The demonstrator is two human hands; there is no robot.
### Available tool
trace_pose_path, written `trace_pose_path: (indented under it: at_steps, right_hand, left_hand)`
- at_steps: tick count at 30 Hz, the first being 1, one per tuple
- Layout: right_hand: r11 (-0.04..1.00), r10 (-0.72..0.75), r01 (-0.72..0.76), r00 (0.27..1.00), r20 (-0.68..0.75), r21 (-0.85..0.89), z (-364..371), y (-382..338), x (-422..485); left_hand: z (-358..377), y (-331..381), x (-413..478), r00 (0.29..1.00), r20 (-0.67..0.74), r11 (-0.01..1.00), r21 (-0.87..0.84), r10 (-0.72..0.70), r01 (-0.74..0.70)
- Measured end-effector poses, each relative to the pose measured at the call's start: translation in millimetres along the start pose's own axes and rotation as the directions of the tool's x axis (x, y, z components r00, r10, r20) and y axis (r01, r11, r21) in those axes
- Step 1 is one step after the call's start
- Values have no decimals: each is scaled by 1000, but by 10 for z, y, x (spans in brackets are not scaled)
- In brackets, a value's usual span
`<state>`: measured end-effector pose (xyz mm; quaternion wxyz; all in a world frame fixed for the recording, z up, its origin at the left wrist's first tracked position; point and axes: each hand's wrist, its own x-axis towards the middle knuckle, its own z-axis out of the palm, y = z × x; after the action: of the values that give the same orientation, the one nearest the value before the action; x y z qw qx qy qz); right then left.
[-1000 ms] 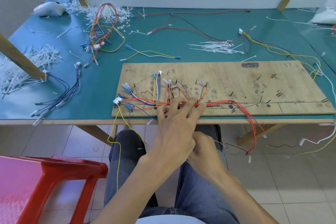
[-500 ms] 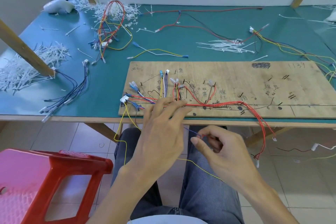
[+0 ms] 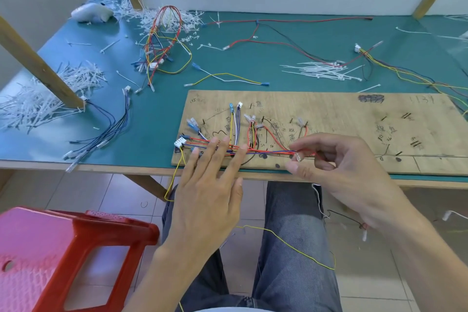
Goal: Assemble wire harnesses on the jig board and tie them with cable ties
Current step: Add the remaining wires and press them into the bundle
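At the near edge of our work, our left hand (image 3: pixel 210 200) lies flat with its fingers straight and spread, the fingertips (image 3: pixel 226 140) pressing down on the bundle of red, blue and yellow wires (image 3: pixel 268 151) that runs along the front of the board. Just to the right, our right hand (image 3: pixel 354 172) has its fingers curled. Index finger and thumb pinch the same bundle where its red strands end, beside a small clear terminal (image 3: pixel 298 156).

Both hands work over the long pale plywood jig board (image 3: pixel 329 119), which is marked with pen lines and studded with small dark pins. The bundle's branches rise from the main run to clear and blue terminals near the pins. A white plastic connector (image 3: pixel 178 143) sits at the bundle's left end, and a thin yellow wire (image 3: pixel 174 177) drops from it over the table edge. Another yellow wire (image 3: pixel 291 243) trails across our blue jeans (image 3: pixel 291 210).

The board lies on a green-topped table (image 3: pixel 253 58). Behind the board we see a loose heap of white cable ties (image 3: pixel 316 71), and further left a coiled multicoloured harness (image 3: pixel 164 43). A bunch of dark blue wires (image 3: pixel 111 132) lies to the left, near a pile of white tie offcuts (image 3: pixel 50 94). A red plastic stool (image 3: pixel 50 248) stands on the tiled floor at our left.
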<state>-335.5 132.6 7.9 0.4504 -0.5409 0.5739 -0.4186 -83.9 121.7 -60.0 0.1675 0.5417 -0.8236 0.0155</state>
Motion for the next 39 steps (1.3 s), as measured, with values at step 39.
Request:
trace_pose_path:
  at_steps: [39]
  right_hand:
    - [601, -134, 485, 845, 518, -636, -391, -676, 1194]
  left_hand:
    - [221, 72, 19, 993, 31, 988, 100, -118, 114]
